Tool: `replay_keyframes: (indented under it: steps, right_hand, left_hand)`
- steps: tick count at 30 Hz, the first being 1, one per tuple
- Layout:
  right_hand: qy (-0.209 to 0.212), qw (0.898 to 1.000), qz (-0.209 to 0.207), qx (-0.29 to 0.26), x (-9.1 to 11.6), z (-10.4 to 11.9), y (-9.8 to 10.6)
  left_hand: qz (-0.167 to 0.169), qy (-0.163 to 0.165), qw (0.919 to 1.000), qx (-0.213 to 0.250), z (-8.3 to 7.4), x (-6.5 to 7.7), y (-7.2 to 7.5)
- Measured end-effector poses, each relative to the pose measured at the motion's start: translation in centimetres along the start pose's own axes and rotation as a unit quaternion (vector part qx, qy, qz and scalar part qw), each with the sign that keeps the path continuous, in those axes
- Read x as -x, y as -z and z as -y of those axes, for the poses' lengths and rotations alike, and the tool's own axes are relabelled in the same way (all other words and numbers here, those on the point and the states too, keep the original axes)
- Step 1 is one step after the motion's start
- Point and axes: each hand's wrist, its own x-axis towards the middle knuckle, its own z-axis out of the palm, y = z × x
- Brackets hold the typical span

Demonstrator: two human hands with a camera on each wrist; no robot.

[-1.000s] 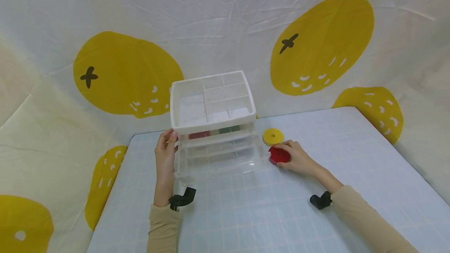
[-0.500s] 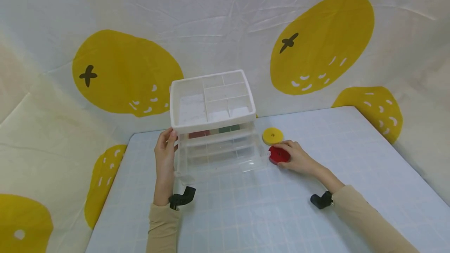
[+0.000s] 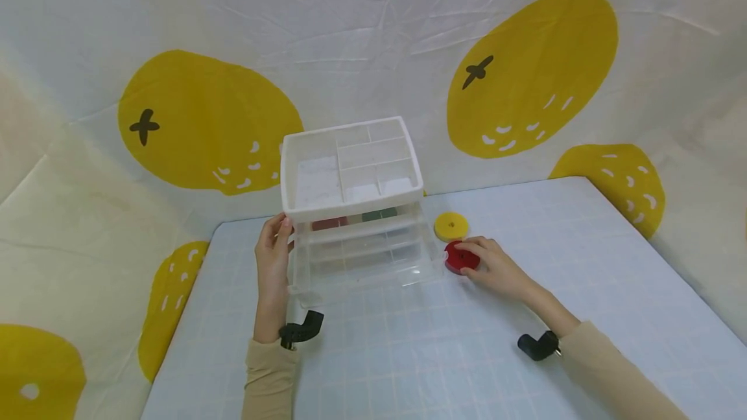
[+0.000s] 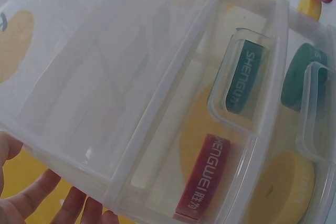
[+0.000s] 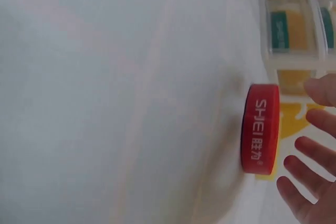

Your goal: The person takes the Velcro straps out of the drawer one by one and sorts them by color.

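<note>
A white drawer organizer [image 3: 350, 207] with clear drawers and a divided top tray stands at the back of the table. My left hand [image 3: 272, 261] rests its fingers against the organizer's left side, below the top tray's corner. Right of the drawers, a red tape roll [image 3: 452, 260] stands on the cloth. My right hand [image 3: 496, 271] is over and beside this roll. In the right wrist view its fingers are spread and apart from the red roll [image 5: 261, 129]. Behind the roll lies a yellow tape roll [image 3: 451, 227].
Through the clear drawers, the left wrist view shows a red roll [image 4: 205, 179], a green roll [image 4: 247, 77], another green roll [image 4: 302, 80] and a yellow roll [image 4: 286, 190]. A pale checked cloth [image 3: 385, 355] covers the table. A fruit-print curtain [image 3: 373, 70] hangs behind.
My right hand has let go of the red roll; its fingers have parted from it and the wrist has shifted slightly right and nearer. The left hand and the organizer have not moved.
</note>
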Motion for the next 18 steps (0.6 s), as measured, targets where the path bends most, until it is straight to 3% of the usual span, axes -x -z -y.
replay_keyframes:
  steps: [18]
  right_hand:
    - [0.052,0.998,0.010,-0.036,2.6,4.9,-2.0]
  left_hand:
    - [-0.006,-0.001,0.9999,-0.010,-0.1,0.0,-0.1]
